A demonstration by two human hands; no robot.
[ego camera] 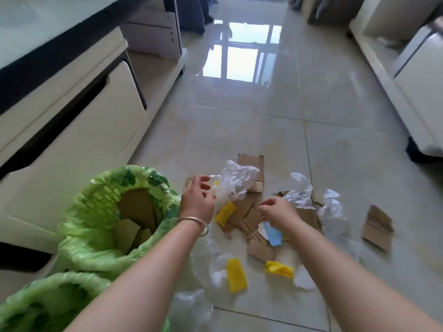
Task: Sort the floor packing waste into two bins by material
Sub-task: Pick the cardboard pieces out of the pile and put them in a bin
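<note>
Shiny pale tile floor (pixel 263 111), white cabinet (pixel 72 130) beside green-lined bin (pixel 100 188), left hand (pixel 196 200) pinching clear plastic (pixel 236 179), right hand (pixel 278 209) curled, grip unclear.

Second green-lined bin (pixel 36 305) cut off at bottom-left edge; right hand (pixel 278 210) grasp unclear.

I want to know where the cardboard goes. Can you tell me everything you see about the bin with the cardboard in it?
The bin with cardboard stands on the tiled floor, beside the cream cabinet. A thin, crinkly green plastic liner with a darker leaf pattern covers its rim and sides, so the bin's own body is hidden. Its mouth is open, and several flat brown cardboard pieces lean inside. The left hand hovers by its right edge; contact is unclear.
</note>
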